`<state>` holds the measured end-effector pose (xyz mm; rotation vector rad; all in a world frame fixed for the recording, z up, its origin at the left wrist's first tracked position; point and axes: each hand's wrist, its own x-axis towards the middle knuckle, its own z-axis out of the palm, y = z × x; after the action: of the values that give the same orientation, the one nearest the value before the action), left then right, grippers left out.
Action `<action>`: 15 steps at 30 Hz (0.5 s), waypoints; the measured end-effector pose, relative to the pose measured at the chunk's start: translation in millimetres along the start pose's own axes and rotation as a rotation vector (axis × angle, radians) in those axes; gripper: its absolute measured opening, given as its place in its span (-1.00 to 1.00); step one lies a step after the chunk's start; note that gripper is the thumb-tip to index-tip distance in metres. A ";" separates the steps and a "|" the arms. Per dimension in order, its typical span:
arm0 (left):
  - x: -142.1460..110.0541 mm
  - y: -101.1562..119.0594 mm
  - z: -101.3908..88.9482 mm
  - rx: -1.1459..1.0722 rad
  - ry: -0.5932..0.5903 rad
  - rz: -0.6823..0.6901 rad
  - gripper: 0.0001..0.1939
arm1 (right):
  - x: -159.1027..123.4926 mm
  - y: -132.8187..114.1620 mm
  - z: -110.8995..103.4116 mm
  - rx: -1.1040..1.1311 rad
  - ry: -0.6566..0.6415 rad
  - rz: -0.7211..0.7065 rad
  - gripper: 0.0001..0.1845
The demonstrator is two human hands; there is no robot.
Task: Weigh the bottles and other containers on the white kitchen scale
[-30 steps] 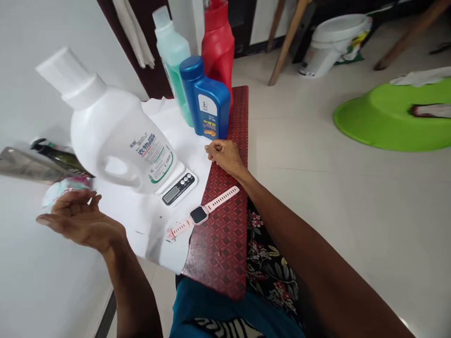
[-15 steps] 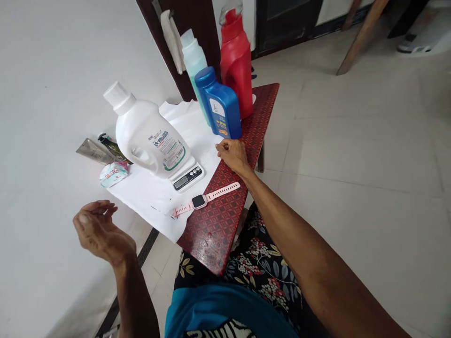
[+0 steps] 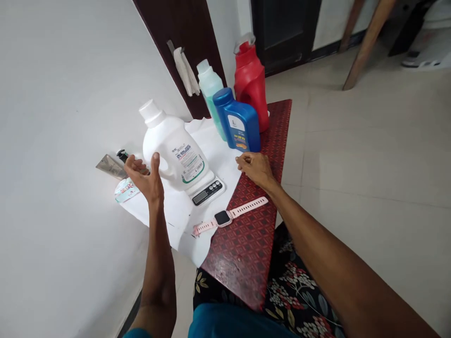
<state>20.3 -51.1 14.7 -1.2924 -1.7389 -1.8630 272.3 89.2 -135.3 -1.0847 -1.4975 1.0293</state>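
Observation:
A large white detergent jug [image 3: 169,136] stands on a small white digital scale [image 3: 208,191]. My left hand [image 3: 146,178] is beside the jug's handle, thumb raised and fingers apart, holding nothing. My right hand [image 3: 257,168] rests at the table's edge just below a blue bottle [image 3: 243,124]; its fingers are curled together, and I cannot make out anything in them. A pink-strapped smartwatch [image 3: 222,218] lies stretched out in front of the scale, partly on white paper [image 3: 183,230].
Behind the blue bottle are a red jug [image 3: 251,84] and a pale green bottle [image 3: 211,89]. A grey tube [image 3: 111,165] and a soft pack [image 3: 126,189] lie by the wall. The red patterned table [image 3: 243,263] is narrow. A cloth [image 3: 185,70] hangs on the door handle.
My left hand has moved up and right to the white jug, its thumb now spread. My right hand has stayed by the blue bottle. The view has shifted a little.

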 end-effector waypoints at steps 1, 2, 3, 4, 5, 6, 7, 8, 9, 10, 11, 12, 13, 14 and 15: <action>5.2 -3.4 3.7 -0.016 0.027 -0.032 -0.25 | 0.1 0.5 0.4 -0.007 -0.002 0.007 -0.66; 8.5 -6.2 6.8 -0.039 0.034 -0.077 -0.29 | 0.1 1.1 0.8 -0.016 0.000 0.016 -0.65; 10.1 -8.7 9.9 -0.067 0.014 -0.129 -0.34 | 0.0 1.7 1.5 -0.024 0.004 0.025 -0.64; 10.2 -10.9 13.4 -0.097 -0.040 -0.182 -0.39 | -0.3 2.3 2.2 -0.031 0.011 0.032 -0.63; 9.3 -13.1 17.5 -0.133 -0.087 -0.234 -0.42 | -0.7 2.7 3.0 -0.035 0.019 0.040 -0.63; 8.0 -15.2 21.9 -0.174 -0.109 -0.280 -0.44 | -1.3 2.9 3.7 -0.035 0.027 0.049 -0.63; 6.5 -17.2 26.5 -0.218 -0.107 -0.317 -0.45 | -2.0 2.8 4.4 -0.032 0.035 0.060 -0.64; 5.4 -19.1 30.4 -0.261 -0.092 -0.342 -0.45 | -2.9 2.2 5.0 -0.027 0.041 0.071 -0.65; 4.8 -20.7 33.2 -0.297 -0.072 -0.358 -0.46 | -3.8 1.2 5.3 -0.023 0.046 0.083 -0.66; 5.0 -22.1 34.2 -0.323 -0.050 -0.371 -0.47 | -4.6 -0.2 5.5 -0.020 0.049 0.096 -0.67; 5.9 -23.3 33.1 -0.335 -0.025 -0.378 -0.48 | -5.4 -1.8 5.4 -0.017 0.050 0.109 -0.68; 7.7 -24.5 29.6 -0.334 0.009 -0.380 -0.49 | -6.0 -3.4 5.2 -0.015 0.048 0.122 -0.69; 10.4 -25.7 23.7 -0.322 0.044 -0.376 -0.51 | -6.4 -4.9 4.9 -0.014 0.045 0.133 -0.69; 13.8 -27.3 15.7 -0.300 0.087 -0.367 -0.52 | -6.6 -6.2 4.6 -0.012 0.042 0.140 -0.70; 17.8 -29.1 6.0 -0.273 0.131 -0.356 -0.52 | -6.7 -7.1 4.4 -0.012 0.039 0.142 -0.70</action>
<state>-8.2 -32.5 8.3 -0.9615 -1.7827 -2.3948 267.8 80.6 -130.7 -1.2265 -1.4134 1.0918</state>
